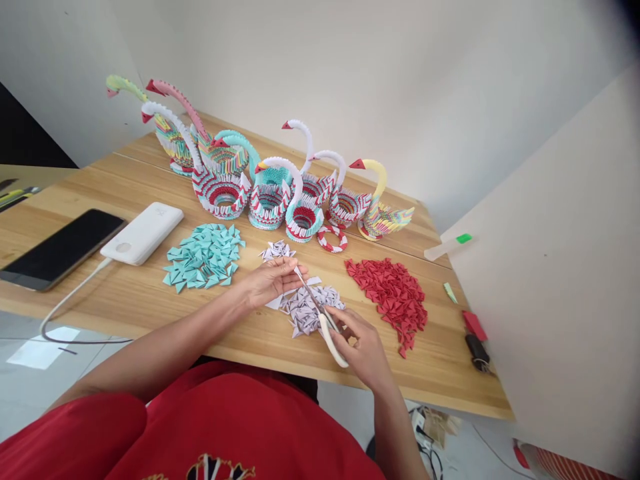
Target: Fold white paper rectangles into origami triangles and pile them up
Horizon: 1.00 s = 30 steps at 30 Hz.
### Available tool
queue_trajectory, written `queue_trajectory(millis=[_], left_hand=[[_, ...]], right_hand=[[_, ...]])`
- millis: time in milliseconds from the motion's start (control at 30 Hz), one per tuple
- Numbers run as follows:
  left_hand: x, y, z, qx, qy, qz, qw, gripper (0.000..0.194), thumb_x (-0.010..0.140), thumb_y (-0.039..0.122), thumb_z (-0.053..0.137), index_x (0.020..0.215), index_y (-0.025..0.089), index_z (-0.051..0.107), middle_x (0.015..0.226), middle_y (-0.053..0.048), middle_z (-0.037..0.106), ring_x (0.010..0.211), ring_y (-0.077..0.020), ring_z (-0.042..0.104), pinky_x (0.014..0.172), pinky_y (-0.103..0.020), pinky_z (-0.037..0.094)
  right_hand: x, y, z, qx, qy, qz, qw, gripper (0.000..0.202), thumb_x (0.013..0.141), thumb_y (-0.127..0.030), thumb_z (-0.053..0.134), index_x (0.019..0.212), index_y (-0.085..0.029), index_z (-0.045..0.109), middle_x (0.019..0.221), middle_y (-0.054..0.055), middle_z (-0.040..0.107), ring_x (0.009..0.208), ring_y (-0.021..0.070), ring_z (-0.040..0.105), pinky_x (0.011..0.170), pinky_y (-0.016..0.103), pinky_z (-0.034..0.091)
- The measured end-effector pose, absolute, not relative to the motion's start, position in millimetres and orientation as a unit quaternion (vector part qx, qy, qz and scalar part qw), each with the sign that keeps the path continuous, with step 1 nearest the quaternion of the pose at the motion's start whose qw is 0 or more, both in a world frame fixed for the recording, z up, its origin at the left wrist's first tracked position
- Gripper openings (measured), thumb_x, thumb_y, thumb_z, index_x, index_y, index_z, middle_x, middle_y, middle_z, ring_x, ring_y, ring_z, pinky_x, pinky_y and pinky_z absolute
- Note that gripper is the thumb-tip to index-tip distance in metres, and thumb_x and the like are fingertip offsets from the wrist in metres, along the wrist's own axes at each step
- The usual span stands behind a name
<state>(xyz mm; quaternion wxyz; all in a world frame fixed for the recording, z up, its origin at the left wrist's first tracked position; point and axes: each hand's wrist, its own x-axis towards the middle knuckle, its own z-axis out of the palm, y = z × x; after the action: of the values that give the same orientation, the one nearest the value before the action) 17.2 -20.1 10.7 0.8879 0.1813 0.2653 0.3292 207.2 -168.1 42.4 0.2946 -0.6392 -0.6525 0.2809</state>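
My right hand (363, 343) is closed around the white handles of a pair of scissors (329, 339), whose blades point up and left. At the blade tips, my left hand (273, 281) pinches what looks like a small piece of white paper (297, 269), mostly hidden by the fingers. Beneath the scissors lies a pile of pale lilac folded paper triangles (306, 312). A white paper strip (275, 303) shows under the left hand. A smaller lilac pile (278, 250) sits just beyond that hand.
Turquoise triangles (205, 257) lie to the left, red triangles (393, 293) to the right. Several folded-paper swans (220, 193) stand behind, near a red-and-white paper ring (332, 239). A phone (63, 247) and a cabled power bank (145, 233) rest at left. Dark keys (477, 351) lie by the right wall.
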Motion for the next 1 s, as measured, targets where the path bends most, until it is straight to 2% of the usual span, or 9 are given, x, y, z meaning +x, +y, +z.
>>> queue_trajectory(millis=[167,333,533,733,900,1000], left_hand=[[17,-20,9,0.19,0.26,0.329,0.888,0.009,0.082,0.01,0.067,0.078,0.012,0.059,0.079,-0.008,0.072,0.074,-0.0169,0.071,0.076,-0.03,0.056],[19,-20,6,0.221,0.263,0.347,0.873,0.011,0.079,0.013,0.07,0.077,0.012,0.059,0.08,-0.008,0.072,0.075,-0.0173,0.07,0.076,-0.03,0.055],[22,-23,2,0.281,0.251,0.385,0.843,0.022,0.07,0.021,0.079,0.076,0.012,0.06,0.079,-0.008,0.073,0.076,-0.0191,0.07,0.076,-0.032,0.054],[22,-23,3,0.274,0.255,0.383,0.845,0.024,0.07,0.021,0.08,0.078,0.012,0.059,0.078,-0.008,0.073,0.076,-0.0193,0.07,0.077,-0.032,0.054],[21,-26,6,0.266,0.245,0.352,0.863,0.025,0.072,0.02,0.078,0.083,0.014,0.057,0.085,-0.011,0.074,0.081,-0.0208,0.071,0.077,-0.031,0.054],[21,-27,5,0.27,0.24,0.354,0.863,0.023,0.073,0.019,0.077,0.084,0.014,0.057,0.085,-0.011,0.073,0.081,-0.0208,0.071,0.077,-0.032,0.054]], right_hand=[[209,-170,42,-0.637,-0.675,0.243,0.281,0.033,0.087,-0.025,0.054,0.119,-0.023,0.062,0.092,0.005,0.065,0.078,0.0161,0.06,0.067,0.025,0.051],[204,-173,39,-0.642,-0.712,0.12,0.257,0.036,0.089,-0.025,0.052,0.123,-0.021,0.059,0.101,0.01,0.065,0.09,0.0208,0.062,0.083,0.033,0.05],[193,-167,32,-0.641,-0.728,0.084,0.228,0.041,0.088,-0.023,0.048,0.128,-0.019,0.056,0.104,0.011,0.07,0.088,0.0216,0.067,0.08,0.032,0.053],[188,-162,35,-0.662,-0.686,0.173,0.247,0.043,0.084,-0.023,0.052,0.127,-0.023,0.058,0.103,0.006,0.072,0.083,0.02,0.069,0.077,0.029,0.054],[189,-161,37,-0.675,-0.607,0.302,0.291,0.041,0.084,-0.028,0.053,0.124,-0.023,0.061,0.09,0.004,0.073,0.074,0.0171,0.067,0.062,0.024,0.053],[188,-160,37,-0.663,-0.539,0.402,0.328,0.044,0.085,-0.032,0.054,0.128,-0.023,0.057,0.081,0.003,0.071,0.061,0.0142,0.062,0.053,0.023,0.049]])
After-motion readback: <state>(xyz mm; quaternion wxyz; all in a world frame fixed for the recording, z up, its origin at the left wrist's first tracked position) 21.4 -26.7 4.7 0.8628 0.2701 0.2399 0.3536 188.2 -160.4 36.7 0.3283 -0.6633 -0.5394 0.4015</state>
